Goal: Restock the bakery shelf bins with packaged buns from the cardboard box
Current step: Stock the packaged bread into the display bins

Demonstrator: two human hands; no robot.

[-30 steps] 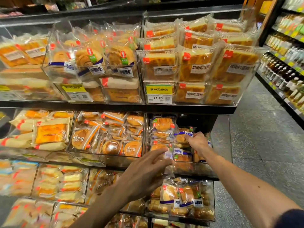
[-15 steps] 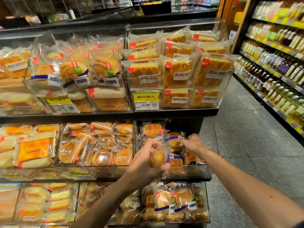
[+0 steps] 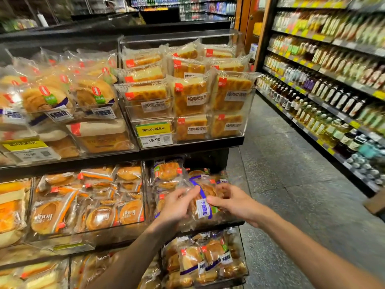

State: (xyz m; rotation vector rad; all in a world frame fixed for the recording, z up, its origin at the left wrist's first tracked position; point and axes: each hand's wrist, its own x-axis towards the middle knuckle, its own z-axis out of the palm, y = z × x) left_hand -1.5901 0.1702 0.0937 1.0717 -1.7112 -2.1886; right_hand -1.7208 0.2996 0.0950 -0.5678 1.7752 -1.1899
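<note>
Left hand [image 3: 179,205] is now passing the clear-wrapped, blue-labelled bun pack [image 3: 203,207] across to the right hand [image 3: 231,203], both pinching it just over the see-through plastic shelf bin [image 3: 220,222], so it's probably (bit blurry) going in

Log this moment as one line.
left hand: grips clear-wrapped bun pack with blue-and-white label | right hand: grips same pack | location: at clear plastic middle-shelf bin

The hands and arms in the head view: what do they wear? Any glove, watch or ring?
Both the left hand and the right hand are bare: no gloves, no ring or watch visible. The left forearm and right forearm are uncovered to the frame's edge; no sleeve shows.
</note>
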